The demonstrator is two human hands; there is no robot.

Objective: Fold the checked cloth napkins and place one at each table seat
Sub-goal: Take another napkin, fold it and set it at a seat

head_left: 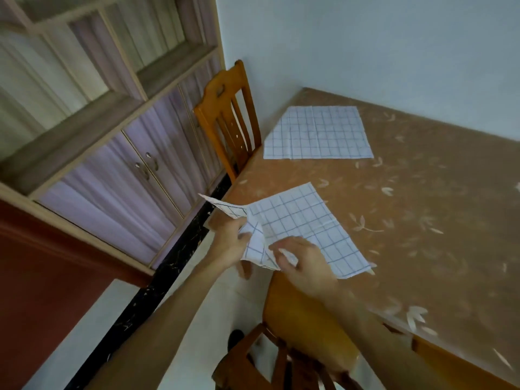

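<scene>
Your right hand (302,261) and left hand (229,242) are both pinching the napkin (298,220) by its edge, seemingly at a fold; it's handling limp, light, so corners beside your fingers suit gripping.

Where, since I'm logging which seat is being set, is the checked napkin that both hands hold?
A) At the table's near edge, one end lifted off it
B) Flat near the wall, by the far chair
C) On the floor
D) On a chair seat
A: the left hand and right hand pinch the near napkin at the edge of the table, while the far napkin lies flat and untouched.
</scene>
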